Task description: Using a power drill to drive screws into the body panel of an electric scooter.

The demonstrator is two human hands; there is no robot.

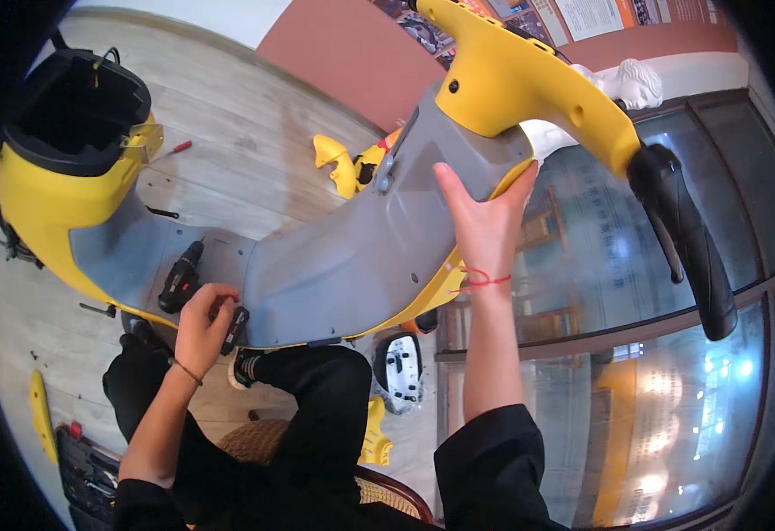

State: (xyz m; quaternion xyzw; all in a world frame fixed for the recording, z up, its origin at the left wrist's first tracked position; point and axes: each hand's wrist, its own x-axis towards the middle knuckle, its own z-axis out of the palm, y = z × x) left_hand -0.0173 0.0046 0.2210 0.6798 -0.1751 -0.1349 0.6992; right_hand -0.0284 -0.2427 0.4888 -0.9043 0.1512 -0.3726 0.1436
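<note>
black sleeves (494,460), red string bracelet (487,281); dark wristband (186,372), black trousers (321,380)

Fisheye from head height; downward

Placing the spread right hand (487,221) over the edge of the grey-and-yellow scooter body (343,257); bending the left hand (203,323) over the black drill (180,283), on the footboard (233,250).

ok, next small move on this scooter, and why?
I'd probably secure the left hand around the cordless drill and lift it off the footboard. The hand is already curled over the handle, though firmness of grip is unclear. The right hand is spread at the edge of the grey leg shield, seemingly bracing it.
</note>
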